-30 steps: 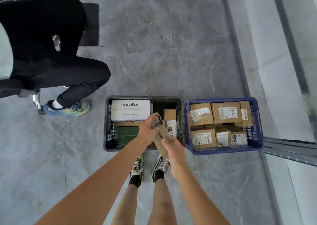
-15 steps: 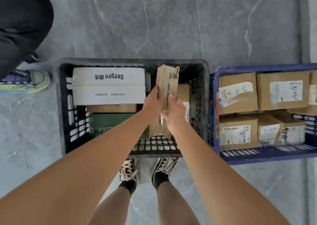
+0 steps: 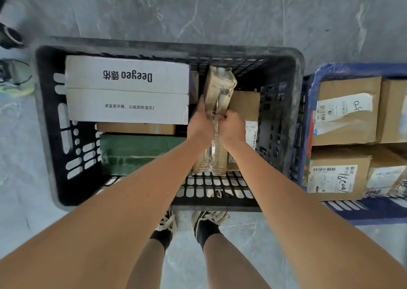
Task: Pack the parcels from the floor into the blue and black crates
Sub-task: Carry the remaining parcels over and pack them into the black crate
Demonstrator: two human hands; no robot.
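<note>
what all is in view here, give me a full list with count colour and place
black crate: 1, black, centre, on floor
blue crate: 1, blue, right of black crate, partly cut off
white box: 1, white with dark print, far left in black crate
green box: 1, dark green, near left in black crate
flat brown box: 1, brown, between white and green boxes
brown parcel: 1, brown, taped, held over black crate's middle
labelled box: 1, brown, right in black crate
brown boxes: at least 4, brown with white labels, in blue crate
floor: grey marble
another person's shoe: 1, left edge
left hand: grips parcel
right hand: grips parcel
own shoes: 2, patterned, below black crate
</note>
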